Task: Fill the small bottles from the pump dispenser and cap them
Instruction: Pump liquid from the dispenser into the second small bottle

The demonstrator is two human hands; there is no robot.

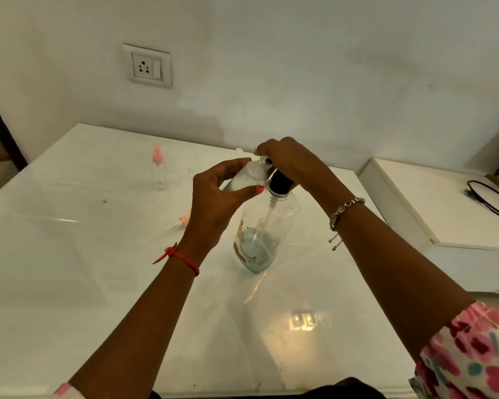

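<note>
We grip a tilted bottle (247,176) in our left hand (218,198) fingers, mouth at the spout of the dispenser (261,237) on the bench (69,254) — right hand (290,161) fingers clasp its pump head.

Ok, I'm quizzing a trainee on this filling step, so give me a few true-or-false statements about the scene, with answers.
1. The left hand holds a small bottle tilted toward the pump's nozzle. True.
2. The right hand hangs idle. False: its fingers curl over the top of the pump dispenser.
3. A second small bottle stands on the table with a pink cap on. True.
4. The pump dispenser is full to the neck. False: only a little liquid lies at its bottom.
5. A loose pink cap lies on the table. True.
</note>
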